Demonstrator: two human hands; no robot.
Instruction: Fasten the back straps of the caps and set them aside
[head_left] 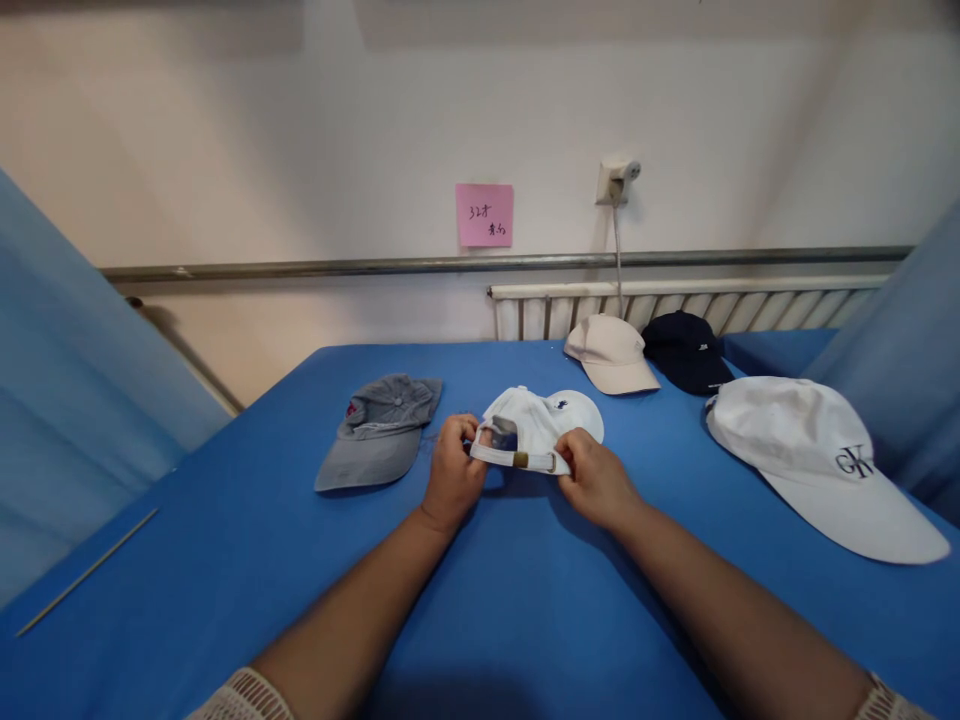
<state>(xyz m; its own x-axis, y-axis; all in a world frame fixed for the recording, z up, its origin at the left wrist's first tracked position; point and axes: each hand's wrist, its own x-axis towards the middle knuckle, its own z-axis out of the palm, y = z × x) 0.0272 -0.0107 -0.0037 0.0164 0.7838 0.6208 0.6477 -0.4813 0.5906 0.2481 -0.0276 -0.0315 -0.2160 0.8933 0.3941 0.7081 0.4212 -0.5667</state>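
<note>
Between my two hands is a white baseball cap (529, 418) with a small dark logo, its brim pointing away to the right and its back strap with a brass-coloured buckle facing me. My left hand (456, 472) pinches the left end of the strap edge. At the strap's right end, my right hand (596, 478) grips the cap's rim. Just left of my left hand lies a grey baseball cap (386, 425), brim toward me. The parts of the fingers behind the white cap's edge are hidden.
At the back right sit a cream cap (611, 352) and a black cap (684, 350). A larger-looking white cap (795, 430) lies at the right. A thin stick (88, 572) rests on the blue table cover (247, 560) at left. Blue curtains (67, 380) flank both sides.
</note>
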